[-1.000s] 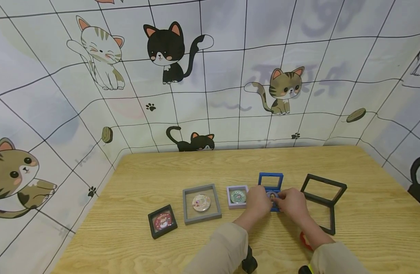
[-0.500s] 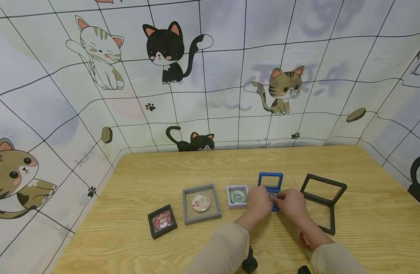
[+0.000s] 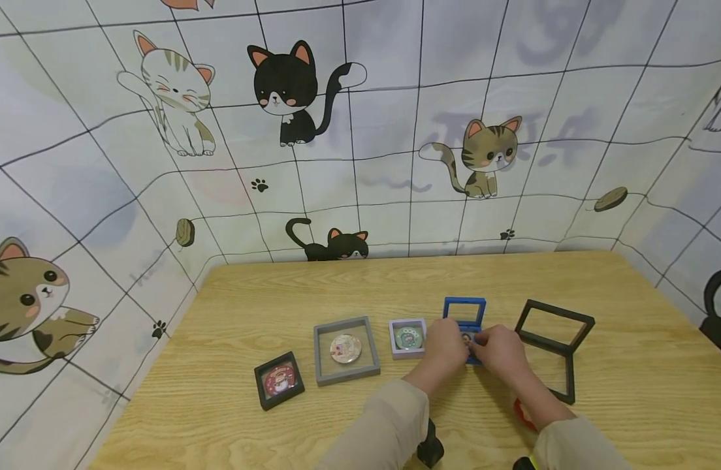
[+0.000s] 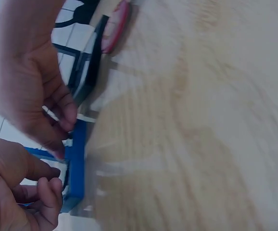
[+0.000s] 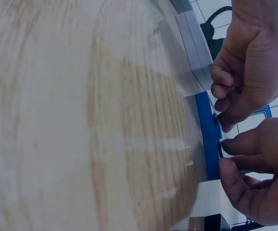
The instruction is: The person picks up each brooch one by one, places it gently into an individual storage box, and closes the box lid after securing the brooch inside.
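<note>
A small blue hinged frame (image 3: pixel 465 301) stands unfolded on the table, one half raised behind the other. Between both hands, over its lower half, is a round badge (image 3: pixel 467 339) with a little figure on it, mostly covered by fingers. My left hand (image 3: pixel 445 346) pinches the badge at its left side. From the right, my right hand (image 3: pixel 501 352) grips the opposite edge with thumb and fingers. In the right wrist view the fingertips of the right hand (image 5: pixel 261 173) sit right at the rim of the blue frame (image 5: pixel 207 137).
To the left lie a lilac frame (image 3: pixel 407 354), a grey frame (image 3: pixel 347 376) and a small black frame (image 3: pixel 284 394), each with a round badge inside. A larger black frame (image 3: pixel 557 341) stands unfolded at right. Near the right forearm lies a red round item (image 3: pixel 524 415).
My right hand has shifted very slightly left, and less of the badge shows between the hands. The frames have stayed in place.
</note>
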`<action>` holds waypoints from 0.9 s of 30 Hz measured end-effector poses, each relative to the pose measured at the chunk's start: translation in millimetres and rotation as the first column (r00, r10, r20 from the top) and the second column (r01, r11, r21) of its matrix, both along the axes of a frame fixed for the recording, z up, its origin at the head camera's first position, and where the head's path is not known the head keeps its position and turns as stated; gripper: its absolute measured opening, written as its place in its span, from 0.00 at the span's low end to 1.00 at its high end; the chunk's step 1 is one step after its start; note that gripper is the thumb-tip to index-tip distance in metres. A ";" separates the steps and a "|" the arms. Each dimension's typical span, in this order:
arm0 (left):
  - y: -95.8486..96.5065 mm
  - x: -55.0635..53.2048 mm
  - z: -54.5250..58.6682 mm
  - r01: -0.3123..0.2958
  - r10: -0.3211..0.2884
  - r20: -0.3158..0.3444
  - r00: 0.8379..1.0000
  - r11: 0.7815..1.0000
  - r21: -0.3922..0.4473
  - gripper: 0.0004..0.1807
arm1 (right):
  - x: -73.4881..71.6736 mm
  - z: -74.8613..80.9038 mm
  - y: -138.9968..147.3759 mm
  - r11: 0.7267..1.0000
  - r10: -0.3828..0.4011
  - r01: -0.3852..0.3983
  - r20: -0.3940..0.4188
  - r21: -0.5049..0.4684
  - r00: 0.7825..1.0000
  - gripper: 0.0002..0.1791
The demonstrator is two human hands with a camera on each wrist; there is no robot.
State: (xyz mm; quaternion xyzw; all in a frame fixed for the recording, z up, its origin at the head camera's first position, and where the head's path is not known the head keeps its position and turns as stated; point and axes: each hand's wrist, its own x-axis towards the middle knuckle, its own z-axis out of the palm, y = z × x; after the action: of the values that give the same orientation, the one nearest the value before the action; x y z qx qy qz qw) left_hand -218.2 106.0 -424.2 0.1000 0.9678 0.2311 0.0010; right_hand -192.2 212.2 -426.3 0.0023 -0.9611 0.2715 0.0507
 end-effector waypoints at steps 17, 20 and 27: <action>-18.6 -18.7 38.0 -0.010 -0.025 0.112 0.993 0.952 0.305 0.28 | 13.3 1.0 7.8 0.998 -0.019 0.031 0.202 -0.057 0.979 0.24; -17.4 -19.7 39.1 -0.002 -0.030 0.115 0.993 0.963 0.270 0.24 | 13.6 -2.3 5.4 0.996 -0.017 0.030 0.167 -0.079 0.986 0.18; -17.1 -21.1 39.7 -0.010 -0.009 0.089 0.996 0.976 0.220 0.20 | 14.3 0.6 2.8 0.997 -0.022 0.034 0.159 -0.069 0.987 0.16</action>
State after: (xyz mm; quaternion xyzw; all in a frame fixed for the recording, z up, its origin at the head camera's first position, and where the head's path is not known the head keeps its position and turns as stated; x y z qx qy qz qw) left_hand -239.3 89.0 -384.5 0.0888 0.9353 0.3410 0.0331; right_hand -177.9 215.0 -425.8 -0.0346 -0.9517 0.3044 -0.0217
